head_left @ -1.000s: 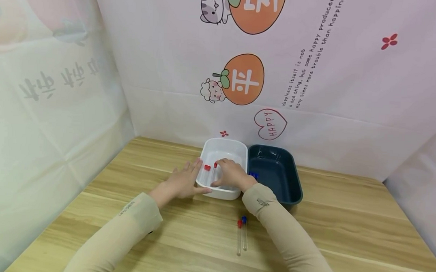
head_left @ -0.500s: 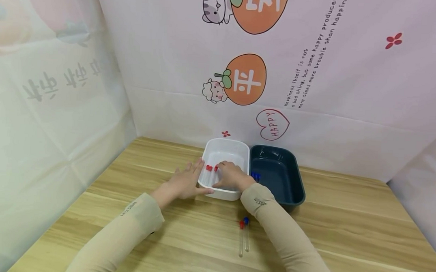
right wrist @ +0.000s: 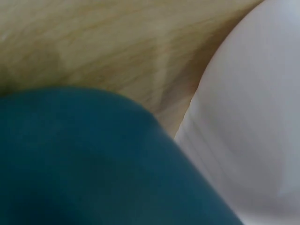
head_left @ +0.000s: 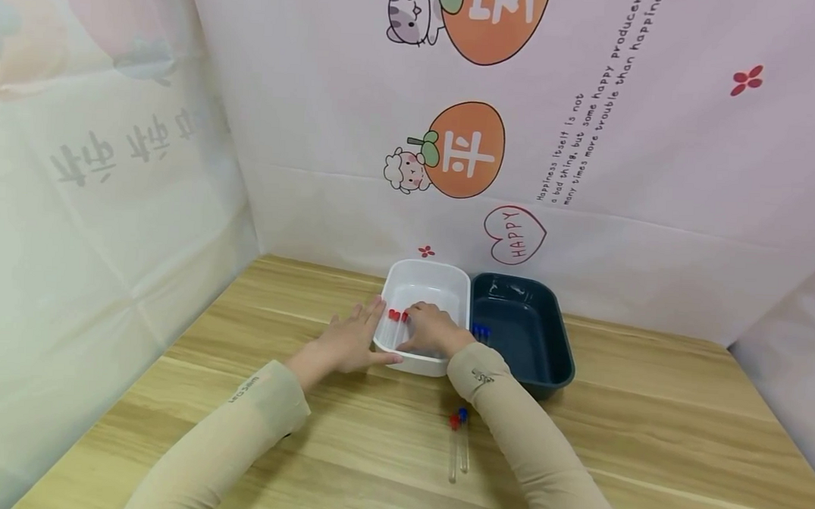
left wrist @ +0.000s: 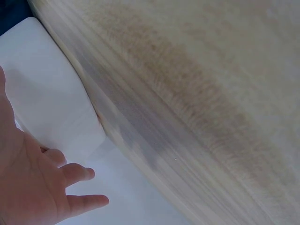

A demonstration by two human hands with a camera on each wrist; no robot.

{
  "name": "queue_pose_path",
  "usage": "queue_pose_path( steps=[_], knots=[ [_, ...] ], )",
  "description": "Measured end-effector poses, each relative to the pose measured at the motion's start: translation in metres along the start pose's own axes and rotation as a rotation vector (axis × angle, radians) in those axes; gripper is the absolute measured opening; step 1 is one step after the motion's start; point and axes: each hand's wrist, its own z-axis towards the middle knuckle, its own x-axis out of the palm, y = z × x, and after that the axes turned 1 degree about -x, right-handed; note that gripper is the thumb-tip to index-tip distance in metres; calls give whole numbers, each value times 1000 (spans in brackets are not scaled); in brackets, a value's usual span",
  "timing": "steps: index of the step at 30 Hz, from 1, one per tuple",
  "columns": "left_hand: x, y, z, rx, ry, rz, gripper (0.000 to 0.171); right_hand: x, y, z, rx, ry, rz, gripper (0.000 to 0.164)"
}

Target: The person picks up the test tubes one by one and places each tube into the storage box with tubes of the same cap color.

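Note:
In the head view, my right hand (head_left: 434,328) reaches down into the white bin (head_left: 437,367), thumb and fingers around a red-capped test tube (head_left: 405,316). Most of that tube is hidden by the hand. Two more red caps (head_left: 394,315) lie side by side just left of it, on clear tubes. My left hand (head_left: 345,343) rests against the bin's near left corner, fingers straight along the left rim and thumb by the front rim. The left wrist view shows this left hand (left wrist: 33,183) with its fingers spread beside the white bin (left wrist: 51,75).
A dark blue bin (head_left: 530,328) stands right against the white one, with several blue-capped tubes (head_left: 482,331) at its left side. On the wooden table (head_left: 344,449) in front lie a red-capped tube (head_left: 454,446) and a blue-capped tube (head_left: 464,439). A printed cloth (head_left: 354,214) hangs behind.
The red-capped tube in my right hand has gone slightly lower, next to the other two. My left hand keeps its place at the bin's corner. The head view has shifted a little.

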Motion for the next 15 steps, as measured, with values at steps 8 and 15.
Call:
queue_pose_path(
  steps=[8,15],
  knots=[
    [0,0,1,-10,9,-3,113,1,-1,2,20,12,18,79],
    [1,0,1,-10,8,4,113,2,1,4,42,35,-17,79]
  ],
)
